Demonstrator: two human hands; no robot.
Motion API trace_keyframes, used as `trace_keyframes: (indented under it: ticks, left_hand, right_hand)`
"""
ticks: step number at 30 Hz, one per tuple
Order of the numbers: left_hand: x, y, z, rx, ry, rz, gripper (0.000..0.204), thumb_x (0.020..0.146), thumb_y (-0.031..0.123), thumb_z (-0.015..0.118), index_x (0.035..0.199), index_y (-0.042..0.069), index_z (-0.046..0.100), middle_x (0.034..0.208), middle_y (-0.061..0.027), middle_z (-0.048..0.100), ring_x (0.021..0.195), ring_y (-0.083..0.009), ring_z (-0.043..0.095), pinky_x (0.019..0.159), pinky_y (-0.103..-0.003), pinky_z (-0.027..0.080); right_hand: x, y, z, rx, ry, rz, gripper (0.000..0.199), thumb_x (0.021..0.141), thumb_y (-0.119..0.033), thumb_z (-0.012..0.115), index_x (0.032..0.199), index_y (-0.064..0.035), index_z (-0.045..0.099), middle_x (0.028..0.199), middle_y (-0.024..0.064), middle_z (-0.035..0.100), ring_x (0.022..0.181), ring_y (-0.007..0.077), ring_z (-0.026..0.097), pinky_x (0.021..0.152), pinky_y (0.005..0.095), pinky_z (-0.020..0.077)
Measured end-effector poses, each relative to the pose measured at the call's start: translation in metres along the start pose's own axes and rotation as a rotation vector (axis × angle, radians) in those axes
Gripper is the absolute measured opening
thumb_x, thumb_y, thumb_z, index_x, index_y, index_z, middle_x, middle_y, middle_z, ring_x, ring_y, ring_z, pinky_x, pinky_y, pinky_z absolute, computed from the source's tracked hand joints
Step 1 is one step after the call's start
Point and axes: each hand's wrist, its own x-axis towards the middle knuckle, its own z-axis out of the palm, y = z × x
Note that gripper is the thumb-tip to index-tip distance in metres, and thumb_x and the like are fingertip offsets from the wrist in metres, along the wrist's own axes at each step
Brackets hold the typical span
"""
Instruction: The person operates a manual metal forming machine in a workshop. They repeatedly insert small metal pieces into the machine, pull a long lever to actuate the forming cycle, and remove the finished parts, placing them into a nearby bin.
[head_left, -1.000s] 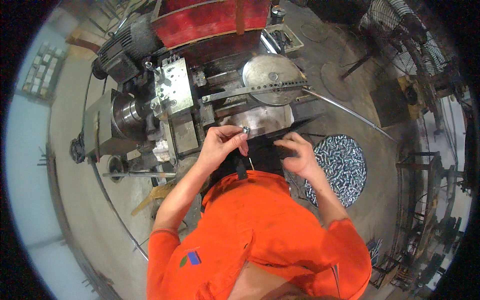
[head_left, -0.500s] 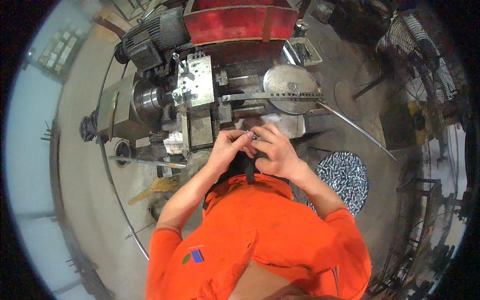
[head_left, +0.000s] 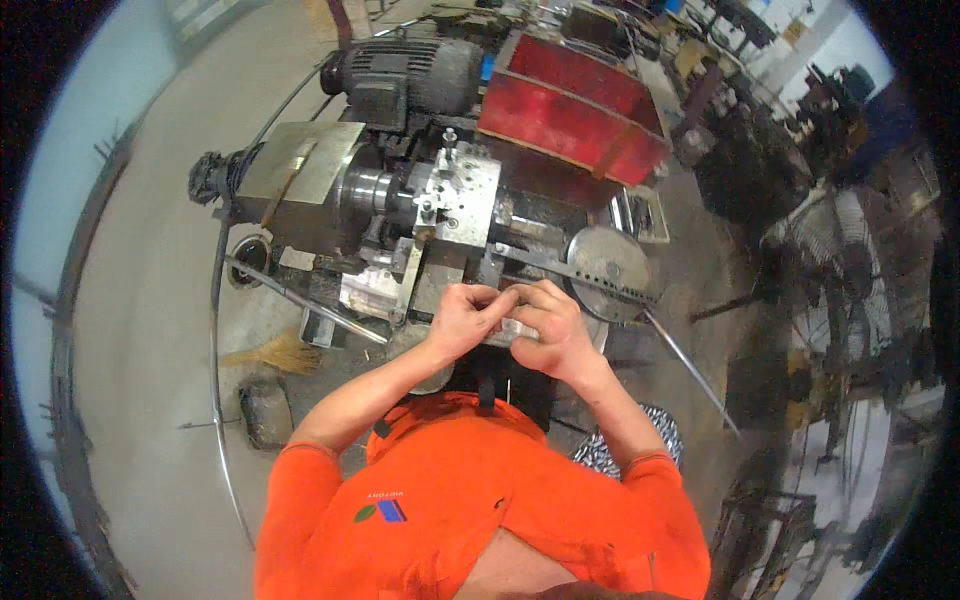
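My left hand and my right hand meet in front of my waist, fingertips pinched together. Whatever lies between them is hidden by the fingers; half a second ago a small dark metallic bit showed there. Just beyond the hands stands a lathe-like machine, with a pale metal tool block and a shiny round spindle at its left. A flat bar with a row of holes crosses a round metal disc to the right of the hands. Neither hand touches the machine visibly.
Small shiny metal cylinders lie heaped beside my right forearm, partly covered by it. Metal rods stick out at left and right. A red box and a motor sit behind. A straw broom lies at left.
The view has shifted and turned, so the machine sits lower and farther right. Both hands stay together; the small metallic bit between the fingers no longer shows. My right forearm now covers more of the cylinders.
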Motion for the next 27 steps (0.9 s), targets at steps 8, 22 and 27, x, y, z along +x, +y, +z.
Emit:
trace_keyframes:
  ticks: [8,22,27]
  left_hand:
    - [0.002,0.002,-0.055,-0.142,0.273,0.092,0.033,0.088,0.024,0.061,0.068,-0.002,0.066,0.051,-0.0010,0.056,0.047,-0.0040,0.048,0.041,-0.022,0.036]
    - [-0.065,0.026,-0.232,0.647,0.476,0.073,0.025,0.085,0.024,0.060,0.094,0.002,0.067,0.073,-0.0168,0.064,0.065,-0.0252,0.064,0.059,-0.034,0.047]
    - [-0.163,-0.013,-0.317,1.345,0.615,-0.251,0.029,0.083,0.028,0.059,0.098,0.005,0.066,0.071,-0.0191,0.062,0.065,-0.0358,0.060,0.060,-0.041,0.047]
  right_hand:
    - [0.076,-0.016,0.019,-0.021,-0.105,-0.153,0.032,0.054,-0.012,0.061,0.084,-0.0017,0.064,0.102,0.0162,0.059,0.087,0.0323,0.054,0.076,0.0398,0.0478]
    - [0.191,0.051,0.096,-0.362,-0.307,-0.073,0.021,0.051,-0.015,0.058,0.067,-0.0058,0.069,0.077,0.0154,0.062,0.079,0.0346,0.056,0.069,0.0412,0.0476]
    - [0.205,0.073,0.124,-0.233,-0.409,0.183,0.021,0.051,-0.017,0.058,0.064,-0.0043,0.068,0.067,0.0189,0.062,0.071,0.0359,0.061,0.068,0.0413,0.0496]
